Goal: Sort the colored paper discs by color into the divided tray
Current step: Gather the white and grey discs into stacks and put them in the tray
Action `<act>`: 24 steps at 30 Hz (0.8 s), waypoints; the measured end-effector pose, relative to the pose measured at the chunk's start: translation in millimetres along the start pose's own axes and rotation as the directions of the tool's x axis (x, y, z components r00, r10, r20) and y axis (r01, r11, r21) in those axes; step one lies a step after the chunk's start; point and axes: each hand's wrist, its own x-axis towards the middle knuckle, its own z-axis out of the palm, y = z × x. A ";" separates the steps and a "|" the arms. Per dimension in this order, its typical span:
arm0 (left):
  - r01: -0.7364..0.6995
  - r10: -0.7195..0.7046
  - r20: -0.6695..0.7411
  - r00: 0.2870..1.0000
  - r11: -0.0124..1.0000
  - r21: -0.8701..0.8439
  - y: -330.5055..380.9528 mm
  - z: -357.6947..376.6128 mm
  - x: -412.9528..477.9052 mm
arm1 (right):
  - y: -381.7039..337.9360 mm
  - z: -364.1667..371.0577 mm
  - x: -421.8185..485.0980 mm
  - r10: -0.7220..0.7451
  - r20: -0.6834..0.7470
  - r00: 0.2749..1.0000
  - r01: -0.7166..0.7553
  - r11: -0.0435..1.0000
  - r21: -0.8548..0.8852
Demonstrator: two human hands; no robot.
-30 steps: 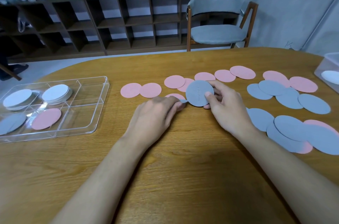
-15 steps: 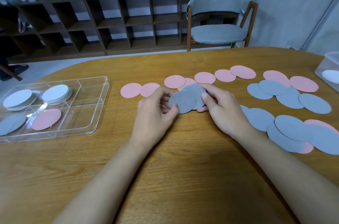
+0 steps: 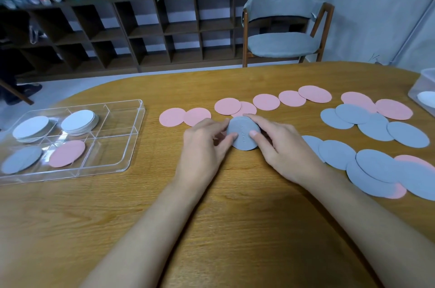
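Note:
At the table's centre both hands hold a small stack of grey discs. My left hand pinches its left edge and my right hand grips its right edge with the thumb on top. A row of pink discs lies just beyond the hands. More grey discs and a few pink ones lie scattered to the right. The clear divided tray sits at the left, with white discs in its far compartments, grey discs at near left and a pink disc beside them.
A clear container holding a white disc stands at the table's right edge. Behind the table are a grey chair and a dark shelf unit with plants on top.
The two grey discs, offset half a second ago, are now squared into one stack between both hands. My left hand rose from the table to meet the right.

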 end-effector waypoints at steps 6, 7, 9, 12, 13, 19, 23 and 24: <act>-0.036 0.036 0.016 0.999 0.999 -0.007 0.9 -1.2 -5.6 | 5.5 -3.7 -4.8 0.018 -0.018 1.000 -0.017 1.000 0.014; -0.024 0.024 0.026 0.999 1.000 -0.019 2.4 -1.7 -7.0 | 6.8 -5.1 -6.6 0.035 -0.020 0.999 -0.035 0.999 0.038; 0.003 -0.001 0.045 0.999 0.999 -0.040 4.7 -2.2 -8.3 | 10.2 -10.9 -8.6 0.082 -0.043 0.996 -0.078 0.993 0.083; 0.021 -0.014 0.089 0.996 0.997 -0.073 7.4 0.4 -9.4 | 15.7 -27.3 -10.8 0.140 -0.103 0.985 -0.130 0.987 0.098; 0.014 -0.005 0.118 0.993 0.997 -0.073 8.0 2.7 -9.4 | 18.2 -33.9 -11.9 0.154 -0.121 0.981 -0.142 0.985 0.098; -0.081 0.087 0.315 0.945 0.996 -0.031 27.8 25.0 -2.2 | 46.0 -71.2 -27.7 0.209 -0.194 0.958 -0.186 0.973 0.134; -0.130 0.143 0.393 0.908 0.990 -0.058 53.8 48.0 5.1 | 67.5 -90.2 -37.8 0.230 -0.216 0.949 -0.204 0.969 0.138; -0.146 0.159 0.410 0.898 0.987 -0.064 60.6 54.2 6.9 | 72.1 -93.7 -39.1 0.237 -0.228 0.944 -0.209 0.968 0.143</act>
